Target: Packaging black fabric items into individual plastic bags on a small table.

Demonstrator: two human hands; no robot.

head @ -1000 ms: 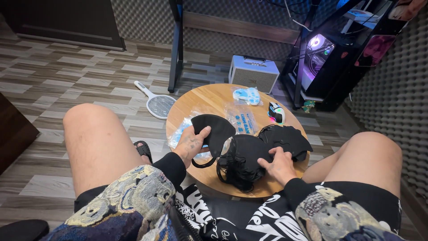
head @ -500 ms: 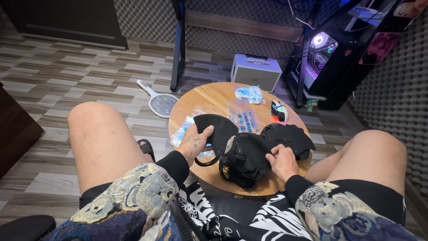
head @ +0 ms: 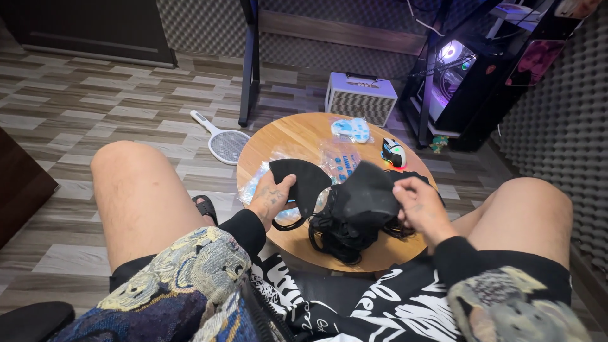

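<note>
Masks are lying between my two hands, over the near edge of the round wooden table [head: 297, 136], so both hands can be working on them without stretching. My left hand [head: 273, 197] is pinching one black face mask [head: 303, 180]; thumb and fingers are closed on its left edge, and its thin ear loop is hanging just under the fingers. My right hand [head: 419, 206] is gripping the upper mask of the black pile [head: 358, 212] with curled fingers, lifting it a little away from the others. The cloth is looking soft, matte and folded, the loops tangled. Beyond the fingertips, clear plastic wrappers [head: 339, 158], a blue packet [head: 352, 128] and a computer mouse [head: 394, 152] are resting on smooth wood.
</note>
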